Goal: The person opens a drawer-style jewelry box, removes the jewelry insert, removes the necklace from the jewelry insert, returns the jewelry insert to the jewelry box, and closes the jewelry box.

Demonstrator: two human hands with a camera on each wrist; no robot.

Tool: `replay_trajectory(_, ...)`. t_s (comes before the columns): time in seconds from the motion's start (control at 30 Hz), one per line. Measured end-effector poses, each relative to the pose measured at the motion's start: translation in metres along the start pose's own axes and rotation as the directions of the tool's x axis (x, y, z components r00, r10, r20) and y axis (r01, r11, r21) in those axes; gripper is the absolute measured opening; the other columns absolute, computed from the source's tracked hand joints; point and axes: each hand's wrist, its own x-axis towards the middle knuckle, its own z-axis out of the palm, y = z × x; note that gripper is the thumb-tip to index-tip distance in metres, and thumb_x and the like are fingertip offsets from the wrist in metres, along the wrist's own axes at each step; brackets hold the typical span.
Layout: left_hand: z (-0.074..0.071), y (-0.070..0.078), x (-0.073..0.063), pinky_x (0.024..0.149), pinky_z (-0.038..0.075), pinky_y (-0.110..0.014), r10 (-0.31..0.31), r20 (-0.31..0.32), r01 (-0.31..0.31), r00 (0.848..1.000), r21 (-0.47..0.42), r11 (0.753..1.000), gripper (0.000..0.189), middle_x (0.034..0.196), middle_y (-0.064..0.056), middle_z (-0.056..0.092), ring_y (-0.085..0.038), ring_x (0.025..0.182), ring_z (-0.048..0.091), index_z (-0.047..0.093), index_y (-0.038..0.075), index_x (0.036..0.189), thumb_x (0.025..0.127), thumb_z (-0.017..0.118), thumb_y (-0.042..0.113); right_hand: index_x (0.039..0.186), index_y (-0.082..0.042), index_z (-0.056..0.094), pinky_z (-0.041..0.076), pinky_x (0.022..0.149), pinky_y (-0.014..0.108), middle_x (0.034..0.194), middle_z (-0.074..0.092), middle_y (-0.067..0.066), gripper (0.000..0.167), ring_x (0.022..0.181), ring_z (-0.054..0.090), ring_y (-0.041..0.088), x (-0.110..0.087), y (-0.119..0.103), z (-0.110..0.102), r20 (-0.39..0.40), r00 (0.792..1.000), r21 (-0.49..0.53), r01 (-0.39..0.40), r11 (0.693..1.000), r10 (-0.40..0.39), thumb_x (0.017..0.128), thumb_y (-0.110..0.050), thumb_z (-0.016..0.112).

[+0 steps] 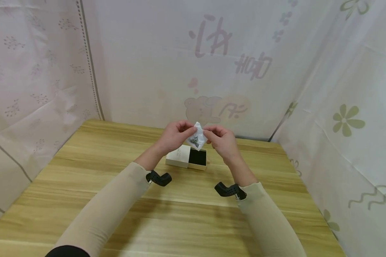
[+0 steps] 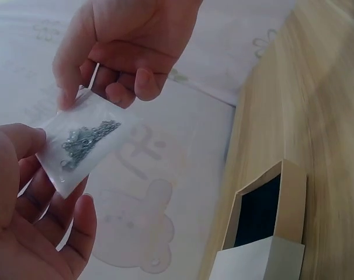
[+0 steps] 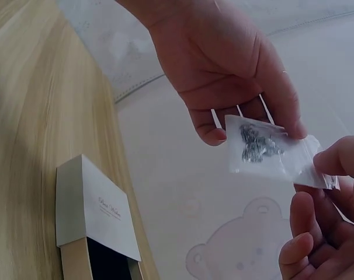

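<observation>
A small clear plastic bag (image 1: pixel 200 135) hangs between both hands above the table. Inside it lies a bunched silvery chain (image 2: pixel 86 143), its exact kind not clear. The left hand (image 1: pixel 175 136) pinches one side of the bag between thumb and fingers, as the right wrist view also shows. At the opposite side, by the top edge, the right hand (image 1: pixel 223 142) pinches a corner with thumb and forefinger; its other fingers are curled. Below the bag, a white sleeve box (image 3: pixel 110 210) stands with its drawer slid partly out, showing a black lining (image 1: pixel 197 157).
The box rests on a wood-grain table (image 1: pixel 180 221) near its back edge. Printed pale curtains (image 1: pixel 141 60) hang behind and along both sides. Each wrist wears a black camera mount (image 1: pixel 161 178).
</observation>
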Motion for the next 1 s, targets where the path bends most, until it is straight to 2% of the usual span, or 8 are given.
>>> replay_trajectory(0.1, -0.0002, 0.0021, 0.0006, 0.096, 0.060, -0.061, -0.002, -0.002, 0.002, 1.000, 0.003, 1.000, 0.027, 0.111, -0.012, 0.077, -0.021, 0.096, 0.067, 0.077, 0.006, 0.121, 0.111, 0.068, 0.029, 0.121, -0.002, 0.077, 0.046, 0.064, 0.021, 0.089, 0.069, -0.007, 0.028, 0.081, 0.060, 0.019, 0.0000, -0.0004, -0.0011, 0.005, 1.000, -0.004, 0.000, 1.000, 0.000, 0.106, -0.025, 0.075)
replay_trajectory(0.23, -0.0007, 0.0050, 0.0005, 0.092, 0.061, -0.055, -0.010, 0.006, 0.010, 1.000, 0.015, 1.000, 0.028, 0.112, -0.011, 0.077, -0.021, 0.095, 0.067, 0.078, 0.007, 0.124, 0.111, 0.068, 0.029, 0.120, -0.005, 0.077, 0.045, 0.063, 0.022, 0.089, 0.069, -0.007, 0.024, 0.083, 0.061, 0.026, -0.0003, 0.0002, -0.0027, 0.009, 1.000, -0.006, 0.005, 1.000, -0.004, 0.106, -0.023, 0.074)
replay_trajectory(0.33, -0.0011, 0.0058, 0.0005, 0.088, 0.061, -0.048, -0.016, 0.015, 0.016, 1.000, 0.010, 1.000, 0.027, 0.112, -0.011, 0.076, -0.021, 0.095, 0.067, 0.078, 0.008, 0.124, 0.111, 0.067, 0.029, 0.121, -0.006, 0.076, 0.045, 0.063, 0.022, 0.089, 0.069, -0.007, 0.022, 0.081, 0.062, 0.023, -0.0008, 0.0007, -0.0034, 0.013, 1.000, 0.003, 0.004, 1.000, -0.005, 0.107, -0.023, 0.073)
replay_trajectory(0.43, -0.0015, 0.0062, 0.0003, 0.089, 0.062, -0.050, -0.025, 0.020, 0.025, 0.999, -0.003, 1.000, 0.027, 0.111, -0.011, 0.075, -0.020, 0.094, 0.067, 0.078, 0.007, 0.124, 0.111, 0.067, 0.028, 0.123, -0.004, 0.075, 0.046, 0.064, 0.023, 0.092, 0.069, -0.007, 0.024, 0.078, 0.061, 0.017, -0.0015, 0.0001, -0.0038, 0.026, 1.000, 0.003, 0.006, 1.000, -0.006, 0.109, -0.023, 0.069)
replay_trajectory(0.53, -0.0019, 0.0064, -0.0002, 0.086, 0.063, -0.046, -0.033, 0.026, 0.034, 0.999, -0.018, 0.999, 0.026, 0.110, -0.011, 0.075, -0.020, 0.093, 0.067, 0.078, 0.007, 0.124, 0.111, 0.067, 0.028, 0.125, -0.001, 0.073, 0.047, 0.066, 0.023, 0.094, 0.069, -0.005, 0.027, 0.077, 0.060, 0.015, -0.0020, -0.0007, -0.0035, 0.042, 0.999, 0.002, 0.006, 1.000, -0.006, 0.111, -0.024, 0.066)
replay_trajectory(0.73, -0.0022, 0.0044, -0.0014, 0.074, 0.058, -0.028, -0.031, 0.042, 0.033, 0.999, -0.039, 0.999, 0.026, 0.108, -0.011, 0.074, -0.019, 0.089, 0.066, 0.077, 0.007, 0.125, 0.112, 0.066, 0.026, 0.127, 0.001, 0.070, 0.048, 0.066, 0.022, 0.093, 0.066, -0.002, 0.030, 0.075, 0.061, 0.015, -0.0020, -0.0003, -0.0026, 0.067, 0.998, 0.016, 0.003, 1.000, -0.004, 0.115, -0.023, 0.059)
replay_trajectory(0.87, -0.0014, 0.0029, -0.0015, 0.074, 0.060, -0.028, -0.027, 0.063, 0.030, 0.998, -0.054, 0.998, 0.027, 0.110, -0.011, 0.074, -0.018, 0.089, 0.067, 0.076, 0.007, 0.129, 0.113, 0.065, 0.026, 0.130, 0.003, 0.068, 0.047, 0.064, 0.021, 0.088, 0.063, -0.002, 0.032, 0.071, 0.060, 0.012, -0.0028, 0.0007, -0.0017, 0.076, 0.997, 0.050, 0.005, 0.999, -0.008, 0.118, -0.022, 0.052)
replay_trajectory(1.0, -0.0007, 0.0039, -0.0019, 0.074, 0.061, -0.028, -0.024, 0.068, 0.028, 0.997, -0.059, 0.998, 0.028, 0.110, -0.011, 0.074, -0.018, 0.091, 0.068, 0.077, 0.007, 0.130, 0.113, 0.065, 0.026, 0.129, 0.004, 0.067, 0.048, 0.063, 0.020, 0.086, 0.066, -0.006, 0.030, 0.070, 0.061, 0.010, -0.0040, 0.0011, -0.0014, 0.085, 0.996, 0.063, 0.008, 0.998, -0.013, 0.116, -0.020, 0.056)
